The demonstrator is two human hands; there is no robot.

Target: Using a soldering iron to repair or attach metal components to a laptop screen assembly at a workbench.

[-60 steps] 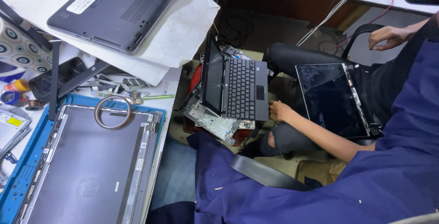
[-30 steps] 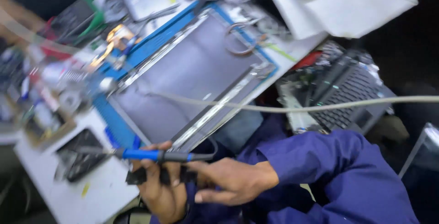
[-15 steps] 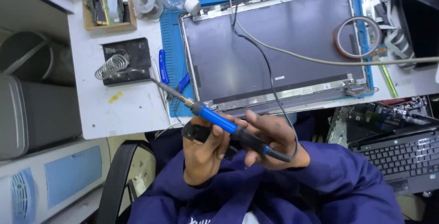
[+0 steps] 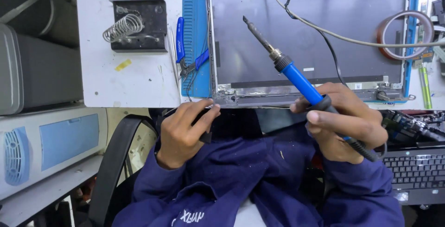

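Observation:
My right hand (image 4: 347, 120) grips a soldering iron (image 4: 296, 76) by its blue handle, the metal tip pointing up and left over a grey laptop lid (image 4: 306, 37) lying on a blue mat (image 4: 194, 37). My left hand (image 4: 185, 132) is by the lid's near left corner, fingers curled around a small dark object that I cannot make out. Both arms wear dark blue sleeves.
A black stand with a coiled spring holder (image 4: 136, 25) sits on the white bench left of the mat. Blue-handled pliers (image 4: 183, 46) lie beside it. A roll of amber tape (image 4: 405, 34) rests on the lid's right edge. An open laptop keyboard (image 4: 417, 171) is lower right.
The view swung from people and laptops at the side to the bench. The iron has moved right into my right hand alone, and my left hand has shifted to the lid's corner.

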